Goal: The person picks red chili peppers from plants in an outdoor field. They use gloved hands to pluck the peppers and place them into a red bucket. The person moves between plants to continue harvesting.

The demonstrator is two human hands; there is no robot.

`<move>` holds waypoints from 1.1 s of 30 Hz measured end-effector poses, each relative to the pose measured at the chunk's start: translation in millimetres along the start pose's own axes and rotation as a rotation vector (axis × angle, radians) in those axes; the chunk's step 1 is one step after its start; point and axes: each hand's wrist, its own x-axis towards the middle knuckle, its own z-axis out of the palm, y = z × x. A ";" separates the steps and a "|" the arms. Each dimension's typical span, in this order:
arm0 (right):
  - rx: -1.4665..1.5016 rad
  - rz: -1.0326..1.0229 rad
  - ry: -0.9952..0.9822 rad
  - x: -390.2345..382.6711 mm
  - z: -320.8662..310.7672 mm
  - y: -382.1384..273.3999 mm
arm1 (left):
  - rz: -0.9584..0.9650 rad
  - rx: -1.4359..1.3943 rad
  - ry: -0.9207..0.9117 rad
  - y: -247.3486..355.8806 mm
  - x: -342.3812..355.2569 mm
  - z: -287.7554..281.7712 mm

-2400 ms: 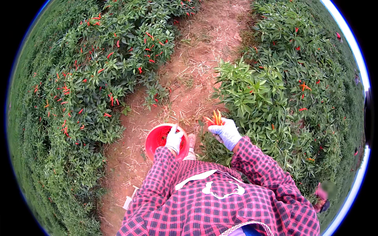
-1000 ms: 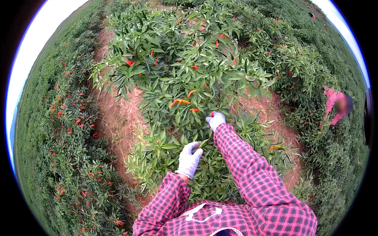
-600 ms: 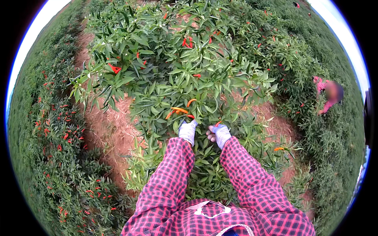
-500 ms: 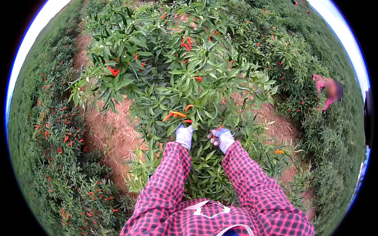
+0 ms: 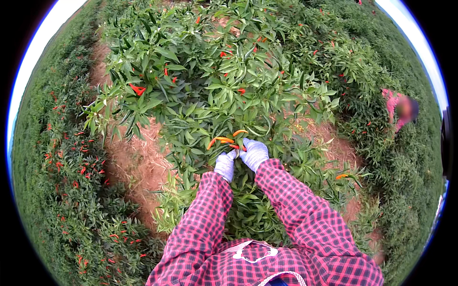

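My left hand point(image 5: 225, 165), in a pale glove, is closed at the near side of a leafy chili plant point(image 5: 210, 102). What its fingers grip is hidden among leaves. Just beyond them several orange chili peppers point(image 5: 224, 139) fan out above the foliage. My right hand point(image 5: 255, 153), gloved alike, meets the left from the right. Its fingers close at a red chili pepper point(image 5: 236, 147) between the two hands; the fingertips are partly covered by a leaf. Further off on the same plant hang more red chili peppers point(image 5: 137, 89) and long green ones.
Bare reddish soil with straw point(image 5: 143, 157) runs along the left of the plant, and another strip point(image 5: 334, 143) on its right. Dense rows with red peppers point(image 5: 76, 183) stand at the left. A person in a pink top point(image 5: 392, 102) is among plants at the right.
My right hand has moved left and slightly away from me, from apart to beside my left hand. The orange peppers have shifted a little right, and my left hand has moved only slightly.
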 end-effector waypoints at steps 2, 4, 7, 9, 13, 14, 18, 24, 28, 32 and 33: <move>-0.114 0.020 -0.040 7.8 0.8 3.6 | -0.036 -0.176 -0.028 20.2 -12.0 12.5; -0.096 0.108 -0.040 9.5 -1.8 10.3 | -0.082 -0.230 -0.176 46.3 -23.1 22.5; 0.011 0.132 -0.098 22.0 16.1 36.4 | -0.073 -0.237 -0.085 54.8 -25.6 32.9; 0.115 0.126 -0.144 30.1 26.7 57.4 | -0.073 -0.329 -0.072 58.6 -26.8 40.9; 1.206 0.414 -0.433 8.4 -2.9 43.7 | -0.166 -0.382 -0.177 44.0 -11.6 8.5; 1.661 0.349 -0.510 0.3 -1.9 54.5 | -0.164 -0.399 -0.131 46.7 -13.5 11.7; 1.680 0.113 -0.504 -33.1 -31.5 24.1 | -0.063 -0.377 -0.113 33.7 -11.4 1.0; 0.662 -0.039 0.054 -38.1 -30.8 0.6 | -0.151 -0.560 -0.171 27.0 -26.4 19.6; -0.249 -0.097 -0.011 -16.4 -35.8 -22.0 | -0.127 -0.599 -0.232 15.5 -27.6 25.4; -0.209 0.083 0.032 -5.1 -33.1 -11.9 | 0.040 -0.334 -0.092 6.6 -27.6 25.4; -0.140 0.076 0.036 -4.2 -34.8 -3.2 | -0.027 -0.407 -0.064 10.0 -27.7 30.1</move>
